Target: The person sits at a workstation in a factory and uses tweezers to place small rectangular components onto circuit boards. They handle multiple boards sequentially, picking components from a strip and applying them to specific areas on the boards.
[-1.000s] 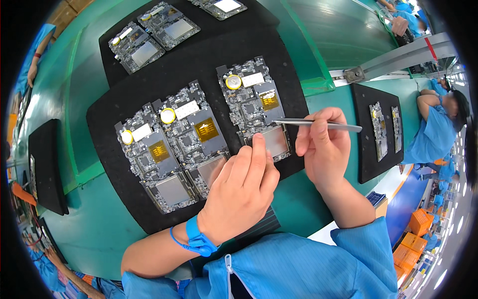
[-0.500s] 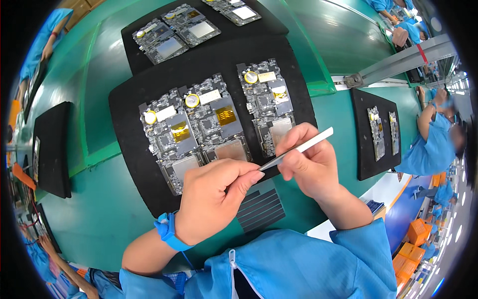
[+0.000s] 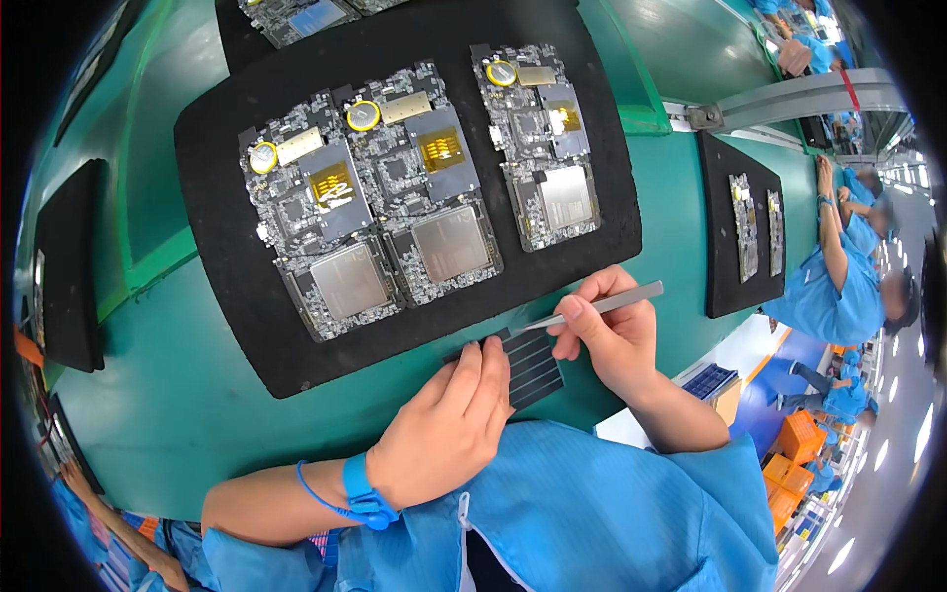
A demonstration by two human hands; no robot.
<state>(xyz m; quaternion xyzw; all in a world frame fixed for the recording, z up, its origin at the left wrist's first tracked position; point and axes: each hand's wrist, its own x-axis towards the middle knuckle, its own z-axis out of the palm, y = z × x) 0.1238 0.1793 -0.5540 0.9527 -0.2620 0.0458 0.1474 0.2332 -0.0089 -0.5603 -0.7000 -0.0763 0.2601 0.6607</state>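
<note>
Your right hand [image 3: 614, 335] is closed in a thumb-and-finger pinch on the slim silver metal tweezers [image 3: 617, 302]; tips point left, at the far edge of the flat dark-grey sheet with pale stripes [image 3: 536, 371] (can't tell if they touch it). That sheet lies on the smooth green tabletop [image 3: 187, 414], just off the near edge of the thick black foam mat [image 3: 242, 306]. Your left hand [image 3: 444, 419] has its fingers nearly straight and together, fingertips over the sheet's left edge; thumb hidden, so can't tell if it grips anything. Three populated dark-grey circuit boards sit on the mat: left board [image 3: 318, 212] and middle board [image 3: 422, 183] side by side, right board [image 3: 538, 148] apart, near the mat's right edge.
</note>
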